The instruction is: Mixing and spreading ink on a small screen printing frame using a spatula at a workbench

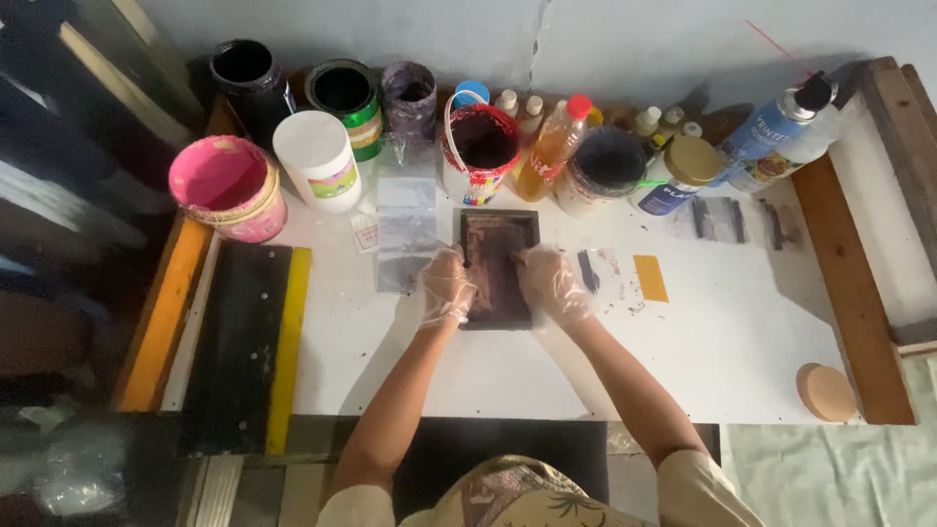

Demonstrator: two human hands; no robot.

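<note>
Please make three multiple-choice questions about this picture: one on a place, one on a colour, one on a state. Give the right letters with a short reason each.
1. Where does the open pink plastic bucket stand on the white table?
A. at the far left of the row of pots
B. at the right edge
C. between the two hands

2. What colour is the cap of the orange plastic bottle?
A. green
B. red
C. black

3. What covers the left hand and the right hand?
A. thick wool mittens
B. nothing
C. thin clear plastic gloves

Answers:
1 A, it is left of the white lidded tub.
2 B, the cap is red.
3 C, clear gloves wrinkle over both hands, which rest on the dark rectangular plate.
</note>
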